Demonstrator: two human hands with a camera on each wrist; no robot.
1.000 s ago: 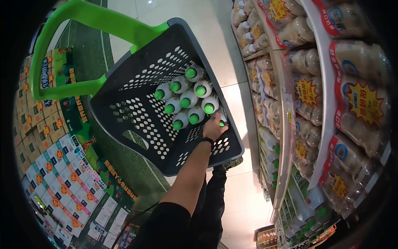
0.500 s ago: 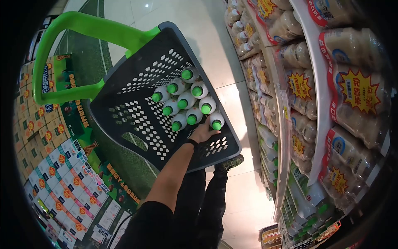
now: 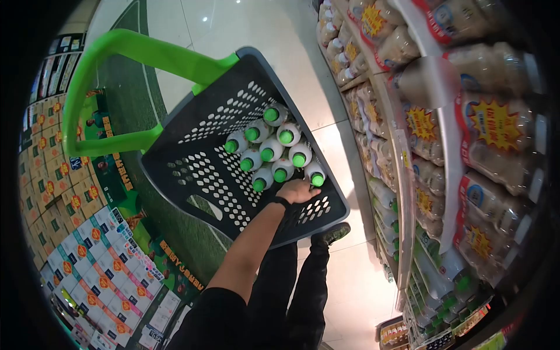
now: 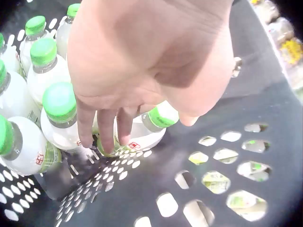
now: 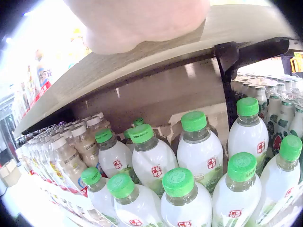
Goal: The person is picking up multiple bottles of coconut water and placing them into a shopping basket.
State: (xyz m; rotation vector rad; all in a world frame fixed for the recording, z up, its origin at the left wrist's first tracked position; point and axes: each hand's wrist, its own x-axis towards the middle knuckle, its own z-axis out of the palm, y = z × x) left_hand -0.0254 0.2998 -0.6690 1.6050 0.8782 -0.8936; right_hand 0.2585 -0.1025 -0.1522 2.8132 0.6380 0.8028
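Observation:
In the head view my left hand is low inside the dark grey basket, beside a white bottle with a green cap. The left wrist view shows the palm side of the hand, its fingers reaching down fairly straight. They overlap the left side of that bottle, with the thumb right of its cap. Several matching bottles stand upright to the left. In the right wrist view part of my right hand overlaps a shelf board; its fingers are hidden. Several green-capped bottles stand below it.
A green handle rises from the basket's far left. Shelves along the right hold shrink-wrapped packs of bottles. Stacked cartons line the left. Pale tiled floor shows between basket and shelves, near a leg and shoe.
My left hand has shifted from over the front-corner bottle to its left side, leaving the green cap more visible. The bottle stands upright beside the others. The basket has shifted slightly in the head view.

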